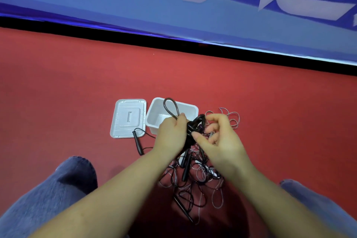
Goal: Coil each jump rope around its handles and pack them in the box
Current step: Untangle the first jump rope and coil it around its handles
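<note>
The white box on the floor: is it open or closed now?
Open. The white box has no cover on it and its inside wall shows; its lid lies flat on the red floor just beside it.

red floor [77,83]; far blue banner [173,15] with pale lettering. white box [154,120], white lid [119,120] left of it. black jump rope bundle [191,131] (near tangle [201,179] mixes black and pale cords). blue-grey trousers [48,199].
</note>
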{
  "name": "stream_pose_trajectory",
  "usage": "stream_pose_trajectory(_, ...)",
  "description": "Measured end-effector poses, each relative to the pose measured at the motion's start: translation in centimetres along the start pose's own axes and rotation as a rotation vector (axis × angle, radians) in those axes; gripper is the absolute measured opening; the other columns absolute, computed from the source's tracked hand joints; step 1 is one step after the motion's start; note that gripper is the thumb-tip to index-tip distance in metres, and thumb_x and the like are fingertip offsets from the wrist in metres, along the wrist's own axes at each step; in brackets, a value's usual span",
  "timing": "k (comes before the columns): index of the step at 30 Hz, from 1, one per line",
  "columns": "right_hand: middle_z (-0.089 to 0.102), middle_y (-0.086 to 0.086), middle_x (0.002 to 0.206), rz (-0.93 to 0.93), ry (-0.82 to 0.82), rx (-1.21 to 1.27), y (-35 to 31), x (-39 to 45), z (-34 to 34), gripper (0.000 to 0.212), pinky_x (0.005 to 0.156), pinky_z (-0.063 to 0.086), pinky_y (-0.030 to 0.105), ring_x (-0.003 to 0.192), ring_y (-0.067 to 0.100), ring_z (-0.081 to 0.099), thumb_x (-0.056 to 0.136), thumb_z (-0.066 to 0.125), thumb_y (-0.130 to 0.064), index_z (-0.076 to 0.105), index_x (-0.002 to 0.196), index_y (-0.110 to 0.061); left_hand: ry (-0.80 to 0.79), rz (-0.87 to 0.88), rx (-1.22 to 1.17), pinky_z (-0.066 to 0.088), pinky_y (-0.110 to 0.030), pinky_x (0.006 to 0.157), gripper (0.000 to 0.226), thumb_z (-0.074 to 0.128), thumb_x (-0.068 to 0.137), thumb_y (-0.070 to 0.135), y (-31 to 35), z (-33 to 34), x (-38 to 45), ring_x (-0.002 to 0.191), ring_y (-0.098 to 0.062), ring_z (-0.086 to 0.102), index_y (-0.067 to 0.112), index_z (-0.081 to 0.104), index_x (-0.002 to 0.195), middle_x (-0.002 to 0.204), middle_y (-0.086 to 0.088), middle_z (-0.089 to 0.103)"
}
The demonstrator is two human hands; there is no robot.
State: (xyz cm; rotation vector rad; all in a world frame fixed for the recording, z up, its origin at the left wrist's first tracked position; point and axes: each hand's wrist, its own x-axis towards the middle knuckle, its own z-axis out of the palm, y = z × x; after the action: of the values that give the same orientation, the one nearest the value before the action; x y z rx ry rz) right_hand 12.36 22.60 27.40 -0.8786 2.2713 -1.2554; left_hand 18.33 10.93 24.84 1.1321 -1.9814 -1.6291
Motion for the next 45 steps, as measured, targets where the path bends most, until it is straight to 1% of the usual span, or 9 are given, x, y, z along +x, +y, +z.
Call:
stream_pose_trajectory(5,0.062,-0.006,0.100,0.045,0.143,0.258,1.5,-0.9,1.3,0.029,0.066,0.048,0.012,0.079,0.000,0.063,0.080,0.072,-0.020,0.053,0.092,-0.040,-0.102,-0.094,-0.068,0.044,-0.033,0.076,0.042,0.036,0.100,0.033,0.4,1.3,-0.9,0.081,-0.025,0.059,0.008,0.068,0.086,0.087,-0.011,0.069)
stream_pose_trajectory(11,0.066,-0.010,0.081,0.138,0.105,0.553,2.1,0.7,0.1,0.022,0.070,0.051,0.013,0.073,-0.004,0.064,0.082,0.068,-0.004,0.059,0.093,-0.021,-0.263,-0.087,-0.238,0.045,-0.032,0.099,0.027,0.048,0.097,0.038,0.1,1.6,-1.0,0.105,-0.008,0.064,0.028,0.069,0.110,0.106,0.008,0.072)
stream_pose_trajectory(14,0.065,-0.007,0.086,0.157,0.050,0.608,2.7,1.4,-0.3,0.019,0.077,0.054,0.021,0.079,-0.001,0.066,0.083,0.065,-0.002,0.060,0.095,-0.016,-0.252,-0.116,-0.379,0.049,-0.027,0.090,0.020,0.054,0.095,0.025,0.6,1.6,-1.1,0.098,-0.009,0.067,0.030,0.073,0.095,0.099,0.005,0.074)
stream_pose_trajectory(20,0.069,-0.002,0.085,0.198,-0.051,0.787,3.0,2.2,-0.7,0.014,0.066,0.054,0.019,0.078,0.005,0.068,0.087,0.059,-0.004,0.060,0.097,-0.013,-0.346,-0.221,-0.606,0.051,-0.029,0.077,0.042,0.070,0.080,0.024,0.6,1.3,-0.3,0.091,-0.024,0.064,-0.003,0.064,0.112,0.104,-0.019,0.068)
stream_pose_trajectory(26,0.072,-0.004,0.080,0.159,-0.096,0.817,2.9,2.1,-0.5,0.012,0.066,0.054,0.019,0.077,0.007,0.069,0.088,0.056,-0.002,0.059,0.095,-0.012,-0.499,-0.355,-0.698,0.048,-0.034,0.068,0.045,0.065,0.077,0.037,0.9,1.5,-0.3,0.077,-0.020,0.056,0.014,0.059,0.116,0.102,-0.012,0.058)
stream_pose_trajectory(30,0.066,-0.002,0.094,0.059,0.004,0.558,3.1,1.9,-0.4,0.014,0.070,0.053,0.021,0.078,0.010,0.064,0.086,0.063,-0.007,0.062,0.090,-0.021,-0.483,-0.349,-0.492,0.051,-0.029,0.053,0.029,0.048,0.094,0.035,1.2,1.1,-0.3,0.066,-0.020,0.062,0.017,0.058,0.115,0.096,-0.013,0.063)
stream_pose_trajectory(34,0.054,-0.004,0.092,-0.121,0.068,0.324,2.9,1.8,-0.9,0.020,0.063,0.042,0.011,0.069,0.002,0.051,0.084,0.067,-0.012,0.065,0.097,-0.028,-0.266,-0.022,-0.078,0.045,-0.027,0.068,0.016,0.056,0.092,0.029,0.1,1.1,0.1,0.078,-0.016,0.061,0.026,0.055,0.107,0.086,0.006,0.063)
stream_pose_trajectory(40,0.054,-0.018,0.089,-0.296,0.075,0.069,2.5,1.3,0.4,0.039,0.075,0.039,0.005,0.079,-0.006,0.052,0.069,0.073,-0.028,0.070,0.106,-0.015,-0.221,0.157,0.109,0.049,-0.031,0.084,0.031,0.058,0.089,0.029,-1.2,1.4,0.0,0.098,-0.009,0.060,0.037,0.042,0.114,0.106,0.007,0.062)
stream_pose_trajectory(45,0.060,-0.011,0.094,-0.368,0.092,-0.037,2.1,0.8,0.5,0.051,0.086,0.042,0.012,0.087,-0.004,0.054,0.073,0.064,-0.047,0.069,0.110,-0.012,-0.232,0.172,0.163,0.048,-0.032,0.086,0.051,0.062,0.078,0.042,-1.6,1.5,-0.1,0.104,-0.013,0.057,0.041,0.032,0.119,0.117,0.000,0.053)
